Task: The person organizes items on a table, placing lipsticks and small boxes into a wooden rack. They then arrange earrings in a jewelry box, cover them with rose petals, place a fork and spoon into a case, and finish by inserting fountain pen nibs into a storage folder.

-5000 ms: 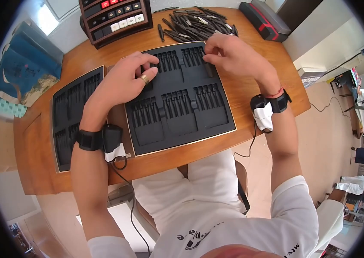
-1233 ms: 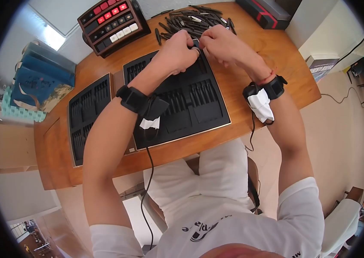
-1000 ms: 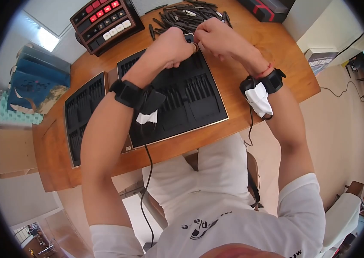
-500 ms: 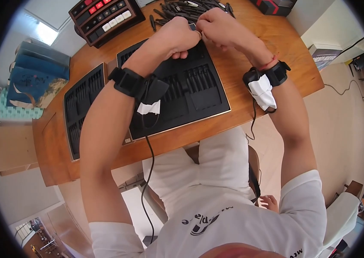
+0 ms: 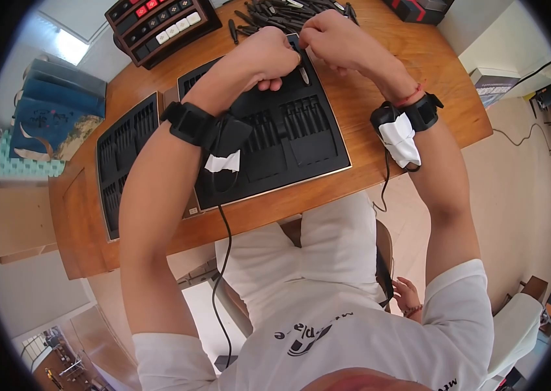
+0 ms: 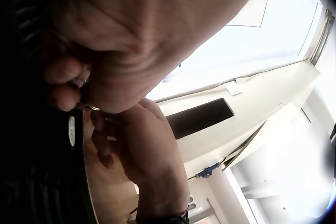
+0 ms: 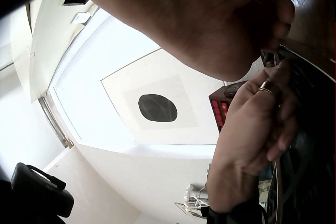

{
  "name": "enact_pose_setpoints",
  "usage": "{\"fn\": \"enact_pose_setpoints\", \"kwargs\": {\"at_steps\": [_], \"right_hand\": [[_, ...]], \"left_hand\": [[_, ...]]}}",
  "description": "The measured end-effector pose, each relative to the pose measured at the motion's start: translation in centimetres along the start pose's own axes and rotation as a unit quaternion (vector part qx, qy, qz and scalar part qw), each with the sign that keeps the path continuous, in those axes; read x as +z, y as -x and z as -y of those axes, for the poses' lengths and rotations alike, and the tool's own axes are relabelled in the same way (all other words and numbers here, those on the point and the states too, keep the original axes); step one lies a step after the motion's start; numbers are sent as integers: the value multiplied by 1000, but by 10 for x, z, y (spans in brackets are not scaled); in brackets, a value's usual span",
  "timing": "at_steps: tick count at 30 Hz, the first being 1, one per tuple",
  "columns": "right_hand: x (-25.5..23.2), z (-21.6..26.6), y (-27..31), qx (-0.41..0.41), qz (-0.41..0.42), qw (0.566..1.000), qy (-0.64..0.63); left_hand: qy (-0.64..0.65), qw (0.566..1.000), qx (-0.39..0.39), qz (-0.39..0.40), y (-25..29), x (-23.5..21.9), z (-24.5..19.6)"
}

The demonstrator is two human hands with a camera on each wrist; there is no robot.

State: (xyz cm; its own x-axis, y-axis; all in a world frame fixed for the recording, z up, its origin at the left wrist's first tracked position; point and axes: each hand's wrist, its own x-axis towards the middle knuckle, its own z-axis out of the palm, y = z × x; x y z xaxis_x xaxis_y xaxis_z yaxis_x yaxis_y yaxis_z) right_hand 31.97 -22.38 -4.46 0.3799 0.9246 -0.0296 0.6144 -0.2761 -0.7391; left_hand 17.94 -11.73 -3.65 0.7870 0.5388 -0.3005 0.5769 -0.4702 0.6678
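A black tray point(image 5: 327, 146) with molded slots lies on the wooden desk, many slots filled with slender black pen-like pieces point(image 5: 305, 117). One such piece point(image 5: 303, 74), with a silver patch, shows at the tray's far right corner beside my left hand point(image 5: 269, 57). Curled fingers of the left hand, one wearing a ring, pinch around its upper part; the fingertips are mostly hidden. My right hand point(image 5: 340, 42) meets the left there, thumb and forefinger bent together at the piece's upper end. In the left wrist view the silver patch point(image 6: 72, 131) stands out against the dark tray.
A heap of loose black pieces point(image 5: 275, 14) lies behind the tray. A second slotted tray point(image 5: 129, 150) sits at left. A brown rack of square keys point(image 5: 161, 29) and a dark box point(image 5: 421, 9) stand at the back. Another person's hand point(image 5: 407, 296) shows at lower right.
Both hands have come together at the tray's far right corner, the left moving over from the far left. The silver-patched piece has come into view below the left fingers.
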Motion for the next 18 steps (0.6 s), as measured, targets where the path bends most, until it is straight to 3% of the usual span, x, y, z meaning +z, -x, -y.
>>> {"fn": "enact_pose_setpoints", "kwargs": {"at_steps": [9,14,18], "right_hand": [[0,-3,1,-5,0,1000,-17],[-14,18,19,-22,6,1000,-16],[-14,20,19,-16,5,1000,-17]], "left_hand": [[38,999,12,2,9,-4,0],[-70,995,53,47,16,-12,-3],[-93,992,76,36,13,-7,8]]}}
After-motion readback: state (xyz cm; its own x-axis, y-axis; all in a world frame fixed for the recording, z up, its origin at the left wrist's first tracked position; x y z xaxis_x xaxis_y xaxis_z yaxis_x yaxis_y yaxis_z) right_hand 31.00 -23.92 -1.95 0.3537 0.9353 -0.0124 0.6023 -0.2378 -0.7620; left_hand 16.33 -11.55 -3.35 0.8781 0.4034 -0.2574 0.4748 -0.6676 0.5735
